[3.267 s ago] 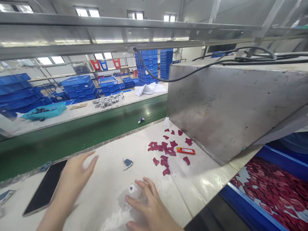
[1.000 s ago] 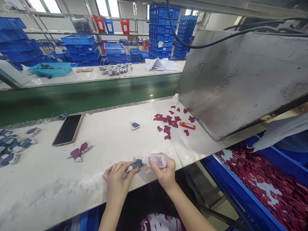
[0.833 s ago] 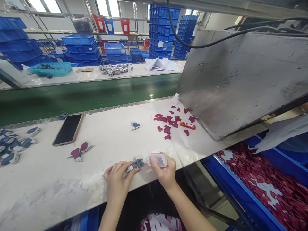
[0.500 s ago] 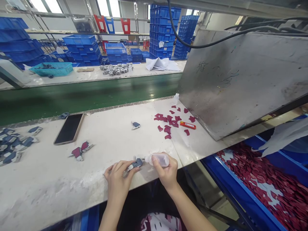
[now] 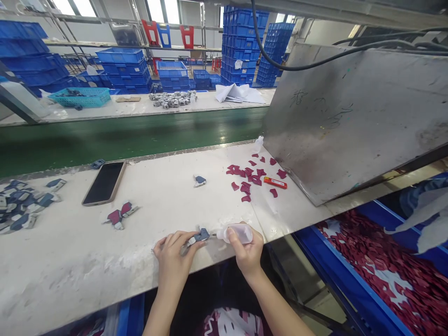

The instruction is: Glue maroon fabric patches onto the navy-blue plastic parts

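Observation:
Between thumb and fingers my left hand (image 5: 176,252) pinches a small dark-blue and grey plastic part (image 5: 202,234) low over the white worktop. My right hand (image 5: 250,252) is wrapped round a translucent squeeze bottle (image 5: 240,233), lying almost level, its thin nozzle pointing left at the part with a slight gap. Farther back on the worktop lies a single blue and grey part (image 5: 199,180). Two joined-looking parts with dark-red faces (image 5: 119,215) rest to the left. Loose dark-red pieces (image 5: 246,187) are scattered at the right, beside a red and yellow stick-shaped packet (image 5: 275,182).
A phone (image 5: 104,183) and a pile of blue-grey parts (image 5: 23,205) lie at the left. Behind the worktop (image 5: 168,186) runs a green belt (image 5: 157,135). A metal panel (image 5: 350,121) slants up at the right, above a blue bin (image 5: 350,275) of dark-red pieces.
The bottle has drawn back slightly to the right, its nozzle now farther from the part. My left hand still holds the part. The whole view has shifted a little.

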`<state>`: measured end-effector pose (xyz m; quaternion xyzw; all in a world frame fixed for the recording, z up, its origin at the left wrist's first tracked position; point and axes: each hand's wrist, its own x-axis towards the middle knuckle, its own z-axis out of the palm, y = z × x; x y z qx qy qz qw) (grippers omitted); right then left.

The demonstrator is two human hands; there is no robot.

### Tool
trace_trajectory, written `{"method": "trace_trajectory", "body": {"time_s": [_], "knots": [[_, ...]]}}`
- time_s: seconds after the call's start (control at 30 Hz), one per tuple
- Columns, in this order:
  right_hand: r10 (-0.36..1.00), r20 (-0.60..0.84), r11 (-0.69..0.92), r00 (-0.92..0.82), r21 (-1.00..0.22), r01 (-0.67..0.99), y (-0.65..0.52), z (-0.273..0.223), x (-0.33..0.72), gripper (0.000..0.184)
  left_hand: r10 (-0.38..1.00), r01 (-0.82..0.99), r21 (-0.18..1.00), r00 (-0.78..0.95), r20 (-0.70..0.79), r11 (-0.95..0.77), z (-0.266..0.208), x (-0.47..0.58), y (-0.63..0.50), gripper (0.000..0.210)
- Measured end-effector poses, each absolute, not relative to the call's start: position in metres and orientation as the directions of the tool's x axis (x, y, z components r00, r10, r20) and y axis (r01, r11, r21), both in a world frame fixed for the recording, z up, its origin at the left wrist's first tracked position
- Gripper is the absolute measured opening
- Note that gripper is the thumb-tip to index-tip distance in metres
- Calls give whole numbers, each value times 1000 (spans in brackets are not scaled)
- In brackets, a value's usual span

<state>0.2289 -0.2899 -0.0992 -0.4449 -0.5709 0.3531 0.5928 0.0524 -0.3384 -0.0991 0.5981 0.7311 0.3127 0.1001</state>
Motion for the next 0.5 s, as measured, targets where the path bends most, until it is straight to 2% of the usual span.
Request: {"method": "trace_trajectory", "body": {"time_s": [0.3,0.5], "knots": [[944,297,301,144,-954,-7,-291,-95,227,12,928,801,595,-270,257,68,-101,52,-337,16],[965,256,258,59,-966,-29,-293,-91,214,11,925,801,594,-274,265,67,-103,51,-339,16]]}}
